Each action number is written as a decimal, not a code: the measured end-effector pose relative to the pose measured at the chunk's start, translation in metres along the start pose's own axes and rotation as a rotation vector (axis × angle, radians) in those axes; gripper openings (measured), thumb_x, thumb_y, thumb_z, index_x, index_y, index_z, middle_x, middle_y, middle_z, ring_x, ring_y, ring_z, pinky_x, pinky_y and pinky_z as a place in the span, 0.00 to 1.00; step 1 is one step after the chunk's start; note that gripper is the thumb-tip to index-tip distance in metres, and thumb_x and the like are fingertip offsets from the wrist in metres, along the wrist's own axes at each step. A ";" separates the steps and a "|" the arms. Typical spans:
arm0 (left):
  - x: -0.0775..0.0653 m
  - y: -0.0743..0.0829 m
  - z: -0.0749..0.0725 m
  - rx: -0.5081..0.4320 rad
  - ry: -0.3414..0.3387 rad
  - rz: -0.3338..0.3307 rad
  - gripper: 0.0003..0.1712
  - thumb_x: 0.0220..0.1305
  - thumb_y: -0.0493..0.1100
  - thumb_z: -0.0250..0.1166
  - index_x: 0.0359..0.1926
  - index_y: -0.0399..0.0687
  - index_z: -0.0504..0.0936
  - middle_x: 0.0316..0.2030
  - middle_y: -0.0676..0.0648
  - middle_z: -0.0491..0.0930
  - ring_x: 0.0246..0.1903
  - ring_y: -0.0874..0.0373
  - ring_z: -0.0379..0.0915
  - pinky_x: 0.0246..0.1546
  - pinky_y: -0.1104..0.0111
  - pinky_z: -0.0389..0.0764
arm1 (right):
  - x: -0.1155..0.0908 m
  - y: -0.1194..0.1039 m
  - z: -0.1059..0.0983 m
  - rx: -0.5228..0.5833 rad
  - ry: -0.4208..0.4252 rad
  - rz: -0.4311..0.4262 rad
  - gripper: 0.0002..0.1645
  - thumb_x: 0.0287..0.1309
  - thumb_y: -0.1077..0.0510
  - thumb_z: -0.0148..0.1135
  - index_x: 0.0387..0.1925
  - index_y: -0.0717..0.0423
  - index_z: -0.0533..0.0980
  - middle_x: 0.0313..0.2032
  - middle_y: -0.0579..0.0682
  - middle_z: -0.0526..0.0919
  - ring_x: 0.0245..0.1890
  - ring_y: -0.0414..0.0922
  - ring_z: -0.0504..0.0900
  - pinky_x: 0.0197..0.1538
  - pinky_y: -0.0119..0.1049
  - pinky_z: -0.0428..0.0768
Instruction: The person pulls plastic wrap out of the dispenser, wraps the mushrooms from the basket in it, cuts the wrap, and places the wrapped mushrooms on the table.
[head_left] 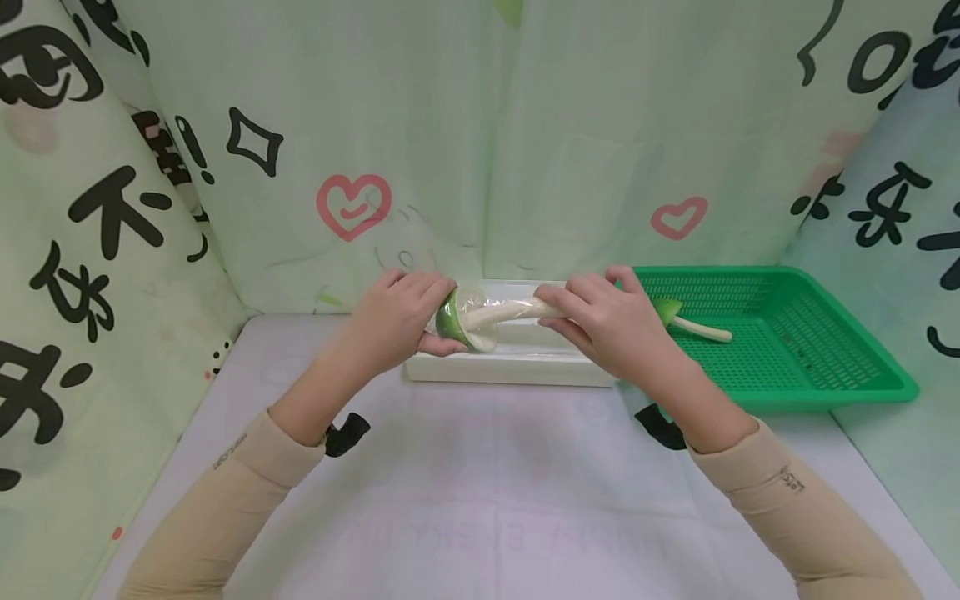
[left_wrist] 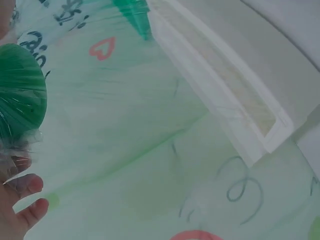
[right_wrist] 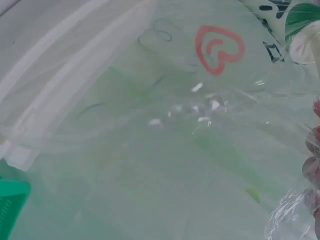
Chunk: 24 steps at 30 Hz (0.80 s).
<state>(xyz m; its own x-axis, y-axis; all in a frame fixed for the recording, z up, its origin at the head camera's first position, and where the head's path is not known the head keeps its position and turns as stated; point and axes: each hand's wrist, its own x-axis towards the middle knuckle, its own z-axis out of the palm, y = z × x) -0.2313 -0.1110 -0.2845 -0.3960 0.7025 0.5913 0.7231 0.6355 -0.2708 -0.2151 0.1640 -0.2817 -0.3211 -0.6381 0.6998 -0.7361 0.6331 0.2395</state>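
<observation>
A toy mushroom with a green cap (head_left: 450,321) and a long pale stem (head_left: 506,312) lies sideways between both hands, wrapped in clear plastic film. My left hand (head_left: 397,321) holds the cap end, its thumb below. My right hand (head_left: 611,321) grips the far end of the stem, which its fingers hide. In the left wrist view, shiny film covers the rounded green cap (left_wrist: 20,95) above some fingertips (left_wrist: 31,214). Loose clear film (right_wrist: 210,112) stretches across the right wrist view. Just beneath the mushroom is a long white box (head_left: 510,372) with a recessed top.
To the right stands a green perforated basket (head_left: 847,400), close beside the right hand. It contains another green-capped mushroom (head_left: 701,328). A printed pale green curtain (head_left: 555,150) rises behind the white-covered table (head_left: 480,500) and along both sides.
</observation>
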 end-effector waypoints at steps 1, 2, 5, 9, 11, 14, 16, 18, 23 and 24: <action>-0.003 0.003 0.000 -0.010 -0.024 0.000 0.36 0.45 0.65 0.65 0.41 0.37 0.74 0.29 0.47 0.77 0.31 0.55 0.74 0.37 0.62 0.73 | -0.004 -0.003 0.000 0.008 -0.011 0.003 0.21 0.67 0.43 0.40 0.42 0.52 0.73 0.21 0.47 0.67 0.21 0.44 0.68 0.39 0.48 0.65; -0.007 0.007 0.001 -0.014 -0.045 -0.003 0.36 0.45 0.66 0.65 0.40 0.38 0.74 0.29 0.47 0.77 0.31 0.55 0.74 0.37 0.62 0.73 | -0.009 -0.007 0.000 0.018 -0.020 0.007 0.22 0.67 0.43 0.40 0.42 0.53 0.74 0.21 0.46 0.67 0.21 0.44 0.68 0.39 0.48 0.66; -0.019 0.018 0.004 -0.032 -0.102 -0.003 0.36 0.46 0.67 0.64 0.40 0.39 0.74 0.30 0.49 0.76 0.30 0.56 0.73 0.37 0.63 0.73 | -0.023 -0.018 0.003 0.052 -0.064 0.027 0.24 0.67 0.42 0.38 0.42 0.53 0.75 0.22 0.46 0.70 0.22 0.43 0.70 0.38 0.46 0.67; -0.037 0.034 0.013 -0.068 -0.149 -0.006 0.35 0.45 0.68 0.63 0.39 0.41 0.74 0.29 0.51 0.75 0.30 0.58 0.72 0.36 0.65 0.72 | -0.044 -0.034 0.009 0.085 -0.130 0.057 0.27 0.67 0.40 0.36 0.42 0.52 0.75 0.23 0.45 0.73 0.24 0.41 0.72 0.36 0.42 0.66; -0.047 0.041 0.019 -0.091 -0.176 -0.007 0.35 0.44 0.68 0.62 0.38 0.42 0.74 0.30 0.52 0.76 0.31 0.58 0.73 0.36 0.66 0.72 | -0.054 -0.042 0.014 0.101 -0.157 0.070 0.27 0.66 0.40 0.35 0.42 0.51 0.75 0.23 0.43 0.73 0.24 0.40 0.71 0.36 0.41 0.66; -0.061 0.052 0.028 -0.138 -0.242 -0.027 0.35 0.46 0.68 0.61 0.40 0.42 0.75 0.33 0.51 0.77 0.35 0.58 0.74 0.37 0.66 0.72 | -0.071 -0.053 0.022 0.138 -0.195 0.096 0.25 0.66 0.40 0.38 0.42 0.50 0.75 0.24 0.41 0.73 0.23 0.37 0.70 0.35 0.39 0.65; -0.069 0.059 0.035 -0.178 -0.300 -0.051 0.35 0.47 0.68 0.60 0.41 0.42 0.75 0.35 0.51 0.78 0.38 0.58 0.75 0.40 0.65 0.72 | -0.081 -0.059 0.028 0.158 -0.233 0.122 0.23 0.65 0.40 0.41 0.42 0.48 0.75 0.24 0.39 0.73 0.23 0.36 0.70 0.37 0.39 0.66; -0.077 0.064 0.042 -0.215 -0.359 -0.081 0.34 0.49 0.67 0.59 0.42 0.42 0.75 0.36 0.51 0.78 0.39 0.58 0.74 0.42 0.64 0.71 | -0.091 -0.064 0.035 0.173 -0.282 0.153 0.19 0.63 0.41 0.47 0.42 0.47 0.75 0.24 0.38 0.73 0.23 0.35 0.69 0.38 0.39 0.66; -0.091 0.074 0.063 -0.247 -0.480 -0.124 0.34 0.51 0.68 0.57 0.44 0.43 0.75 0.36 0.52 0.77 0.34 0.60 0.72 0.40 0.66 0.70 | -0.111 -0.075 0.051 0.209 -0.428 0.243 0.16 0.56 0.46 0.58 0.44 0.48 0.76 0.29 0.39 0.79 0.28 0.36 0.75 0.42 0.42 0.67; -0.093 0.076 0.067 -0.251 -0.496 -0.132 0.35 0.51 0.68 0.56 0.44 0.43 0.75 0.36 0.52 0.77 0.34 0.60 0.71 0.39 0.66 0.69 | -0.114 -0.077 0.054 0.220 -0.454 0.260 0.17 0.56 0.47 0.59 0.44 0.49 0.76 0.31 0.41 0.81 0.31 0.37 0.77 0.43 0.42 0.67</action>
<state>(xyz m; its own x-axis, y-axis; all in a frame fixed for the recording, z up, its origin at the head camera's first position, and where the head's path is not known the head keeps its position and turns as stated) -0.1772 -0.1070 -0.4108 -0.6664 0.7272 0.1644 0.7379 0.6749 0.0055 -0.1540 0.1647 -0.4163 -0.6968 -0.6282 0.3461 -0.6896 0.7195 -0.0822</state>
